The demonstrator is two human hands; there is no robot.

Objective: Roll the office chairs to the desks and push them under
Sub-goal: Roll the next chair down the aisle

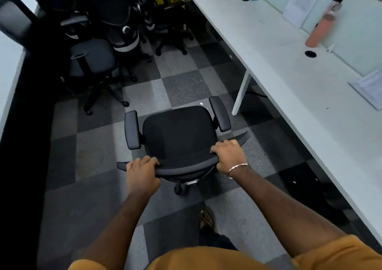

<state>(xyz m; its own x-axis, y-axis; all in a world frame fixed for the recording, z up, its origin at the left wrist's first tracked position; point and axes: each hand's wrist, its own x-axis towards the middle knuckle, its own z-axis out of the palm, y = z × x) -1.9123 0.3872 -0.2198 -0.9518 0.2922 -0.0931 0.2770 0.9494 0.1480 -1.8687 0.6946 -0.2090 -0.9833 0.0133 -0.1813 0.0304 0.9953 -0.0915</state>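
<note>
- Grip: the left hand (142, 174) and the right hand (229, 156) each grasp the top edge of the backrest (186, 166), fingers curled over it toward the seat. The hands sit near opposite ends of the edge.
- Location: the chair (179, 137) stands in the aisle on the checkered carpet (177, 87), directly ahead of the person, between the white desk (289, 67) on the right and a second desk edge on the left.
- Key relation: the seat faces away from the person, along the aisle. The right-hand desk runs beside the chair, not in front of it. The desk leg (240, 92) stands just ahead of the right armrest (220, 113). The right hand is the nearer one to that desk.
- Judgement: to go under the desk, the chair probably needs a turn to the right so the seat points at the open knee space, clear of the leg.
- Chair appearance: black fabric seat, two padded black armrests, curved backrest top, a caster (177, 189) and a metal fitting visible below the seat. The base is mostly hidden, so caster heading cannot be told.
- Further chairs (99, 48) are clustered at the far end of the aisle, well apart from this one.
- A pink bottle (320, 30) stands on the right desk.
</note>
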